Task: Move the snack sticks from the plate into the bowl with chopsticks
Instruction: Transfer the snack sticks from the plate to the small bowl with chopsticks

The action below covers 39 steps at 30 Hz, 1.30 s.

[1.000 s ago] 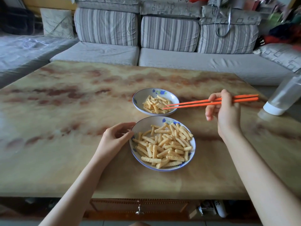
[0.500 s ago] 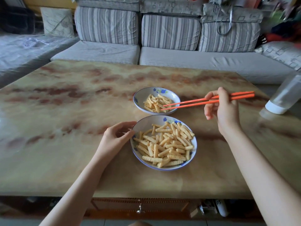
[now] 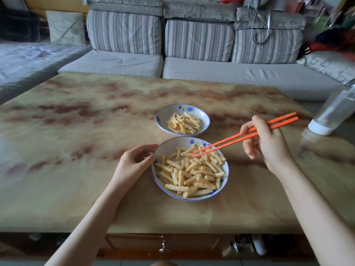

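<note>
**Plate and bowl.** The plate (image 3: 166, 149) sat near the front edge of the table (image 3: 76, 150), heaped with snack sticks (image 3: 192, 173). The bowl (image 3: 164, 116) lay just apart at 12 o'clock from it and held a smaller share.

**Hands.** The left hand (image 3: 132, 164) curled thumb and fingers round the plate's rim at 9 o'clock. The right hand (image 3: 269, 144), at 2 o'clock from the plate, gripped orange chopsticks (image 3: 230, 138). Their tips rested among the far sticks; whether they pinched one could not be told.

**Surroundings.** A clear bottle (image 3: 334, 112) stood at 3 o'clock from the bowl.
</note>
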Each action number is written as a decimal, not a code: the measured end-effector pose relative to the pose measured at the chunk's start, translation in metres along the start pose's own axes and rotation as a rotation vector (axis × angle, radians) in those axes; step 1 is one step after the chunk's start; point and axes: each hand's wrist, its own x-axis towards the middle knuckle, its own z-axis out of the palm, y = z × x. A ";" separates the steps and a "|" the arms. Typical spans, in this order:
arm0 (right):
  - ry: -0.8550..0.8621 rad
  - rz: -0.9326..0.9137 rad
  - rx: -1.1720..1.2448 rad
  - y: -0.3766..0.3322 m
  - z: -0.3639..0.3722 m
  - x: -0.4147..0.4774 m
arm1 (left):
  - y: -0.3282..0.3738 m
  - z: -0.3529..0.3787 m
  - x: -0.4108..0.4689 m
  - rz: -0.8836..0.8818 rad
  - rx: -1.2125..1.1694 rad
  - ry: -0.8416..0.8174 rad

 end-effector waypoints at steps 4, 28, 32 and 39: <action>0.053 0.018 0.046 0.002 0.003 -0.001 | 0.000 0.000 0.000 0.002 0.002 0.004; 0.247 -0.081 0.130 0.006 0.025 0.033 | -0.003 -0.001 0.002 -0.008 -0.018 -0.011; 0.105 -0.078 0.094 -0.002 0.015 0.021 | -0.004 0.000 0.002 -0.004 -0.022 -0.010; -0.060 -0.071 -0.002 -0.013 0.013 0.008 | -0.003 0.000 0.001 -0.002 -0.018 -0.009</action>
